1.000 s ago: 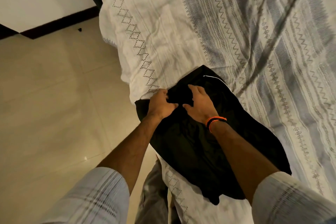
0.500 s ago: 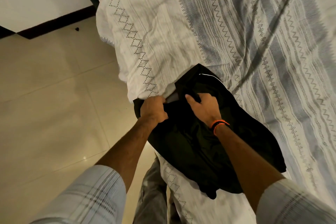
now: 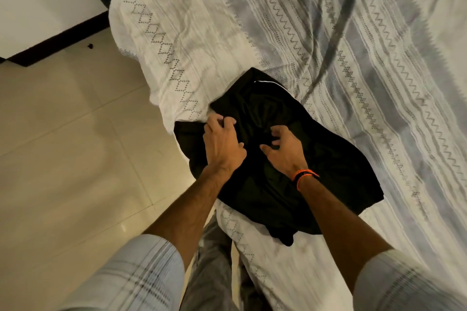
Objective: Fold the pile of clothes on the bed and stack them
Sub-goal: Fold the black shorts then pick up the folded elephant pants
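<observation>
Two hands of ours rest on the black garment (image 3: pixel 336 166) at the bed (image 3: pixel 379 58) edge: left hand (image 3: pixel 222 142) pinches its cloth, right hand (image 3: pixel 284 150) presses it, fingers spread and bent.

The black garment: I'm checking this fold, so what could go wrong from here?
The black garment lies at the bed edge, one corner overhanging the floor, so it could slide off. It looks bunched under the left hand and right hand, so creases may get folded in.
</observation>
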### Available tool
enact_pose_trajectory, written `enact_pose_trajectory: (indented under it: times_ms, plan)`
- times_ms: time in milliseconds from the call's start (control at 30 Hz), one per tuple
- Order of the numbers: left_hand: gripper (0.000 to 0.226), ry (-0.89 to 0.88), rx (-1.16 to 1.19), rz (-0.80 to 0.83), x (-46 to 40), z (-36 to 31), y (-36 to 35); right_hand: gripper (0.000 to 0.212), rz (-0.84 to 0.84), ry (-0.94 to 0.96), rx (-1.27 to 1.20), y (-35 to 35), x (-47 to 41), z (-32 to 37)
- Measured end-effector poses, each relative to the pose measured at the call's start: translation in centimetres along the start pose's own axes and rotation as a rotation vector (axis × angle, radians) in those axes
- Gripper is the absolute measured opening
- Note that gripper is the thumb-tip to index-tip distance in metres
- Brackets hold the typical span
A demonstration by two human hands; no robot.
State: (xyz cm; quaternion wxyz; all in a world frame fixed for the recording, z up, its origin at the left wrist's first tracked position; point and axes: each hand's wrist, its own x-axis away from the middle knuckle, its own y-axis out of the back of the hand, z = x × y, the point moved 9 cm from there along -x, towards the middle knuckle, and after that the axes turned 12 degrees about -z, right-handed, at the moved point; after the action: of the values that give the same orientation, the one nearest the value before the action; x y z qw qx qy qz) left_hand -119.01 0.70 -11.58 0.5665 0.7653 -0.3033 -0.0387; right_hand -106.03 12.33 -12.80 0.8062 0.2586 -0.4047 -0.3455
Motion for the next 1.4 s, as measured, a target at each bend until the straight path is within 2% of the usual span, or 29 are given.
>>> enact_pose_trajectory:
  times_ms: [233,267,333,367,433,467,733,867,1067,1200,1267,1333,1400]
  plan:
    - [0.053,-0.144,-0.234,0.018,5.7,-5.0,-2.4,0.052,-0.063,-0.093,-0.03,3.6,2.8,-7.4]
    - [0.051,-0.205,-0.237,0.046,8.6,-8.0,-4.0,0.051,-0.106,-0.128,-0.061,5.7,4.7,-10.9]
    - [0.052,-0.199,-0.159,0.128,8.9,-7.8,-5.1,0.049,-0.096,-0.124,-0.054,5.1,4.8,-11.0]
    - [0.052,-0.24,-0.115,0.192,12.0,-10.8,-7.1,0.049,-0.126,-0.161,-0.081,7.2,6.8,-14.4]
    - [0.051,-0.215,-0.027,0.277,12.2,-10.0,-8.4,0.049,-0.109,-0.159,-0.077,6.3,7.0,-14.4]
    - [0.05,-0.262,-0.025,0.32,15.6,-13.2,-10.4,0.049,-0.143,-0.194,-0.104,8.6,8.9,-18.5]
    - [0.051,-0.283,-0.058,0.419,20.8,-16.1,-17.3,0.05,-0.154,-0.338,-0.134,9.2,11.9,-28.1]
    - [0.057,-0.338,-0.179,0.411,21.1,-17.1,-19.4,0.056,-0.158,-0.446,-0.191,8.8,11.3,-31.1]
    - [0.064,-0.468,-0.361,0.353,20.4,-18.5,-20.0,0.062,-0.338,-0.644,-0.497,8.6,9.6,-31.7]
    - [0.047,-0.249,-0.086,0.275,18.5,-18.3,-19.0,0.025,-0.279,-0.616,-0.551,8.9,8.1,-30.7]
    - [0.038,-0.255,-0.01,0.193,18.0,-18.8,-18.1,0.011,-0.252,-0.594,-0.555,9.3,7.8,-30.2]
    - [0.04,-0.304,0.061,0.127,17.5,-19.8,-17.5,0.007,-0.236,-0.565,-0.62,9.7,7.5,-29.8]
    - [0.046,-0.333,0.114,0.169,17.2,-20.9,-17.6,0.014,-0.202,-0.527,-0.684,10.1,7.7,-29.4]
